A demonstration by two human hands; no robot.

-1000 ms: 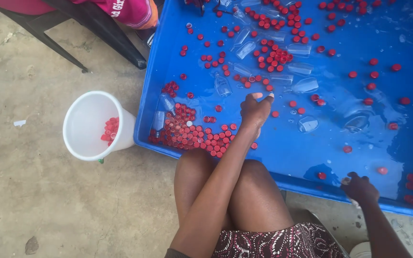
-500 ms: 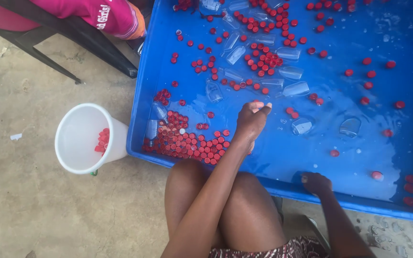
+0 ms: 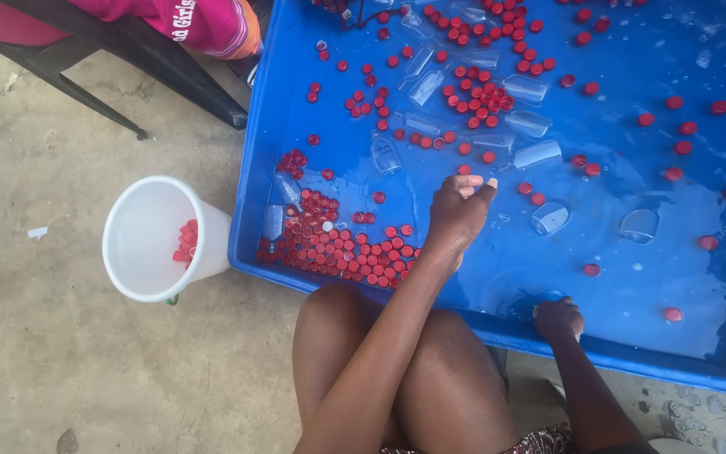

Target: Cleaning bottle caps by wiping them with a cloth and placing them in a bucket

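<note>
Knees (image 3: 397, 370) fill the bottom of the view, bare and bent, with the left forearm crossing over them toward the blue tub (image 3: 699, 370), whose near rim runs just beyond them. On that rim sits the right hand (image 3: 558, 320), fingers curled over the edge in a closed grip on the tub wall and holding nothing else. Farther in, the left hand (image 3: 457, 212) hangs over the shallow water, fingers bent and drawn together at the tips; whether this grip has a cap pinched in it I cannot tell, since the fingertips hide what lies under them. Just to the left of that hand, along the near wall and into the tub's near-left corner, lies a dense heap of red bottle caps (image 3: 338, 248), a couple of clear small bottles (image 3: 275, 223) lying among them. Outside the tub, beside that corner on the concrete floor (image 3: 60, 370), stands a white bucket (image 3: 140, 277) with a few red caps at its bottom. Deeper in the tub, more red caps float scattered and in a cluster near the far middle, with other clear bottles between them. Farthest off, at the upper left, a dark chair (image 3: 161, 71) stands on the floor, and a person in a pink garment (image 3: 203, 21) sits there.
</note>
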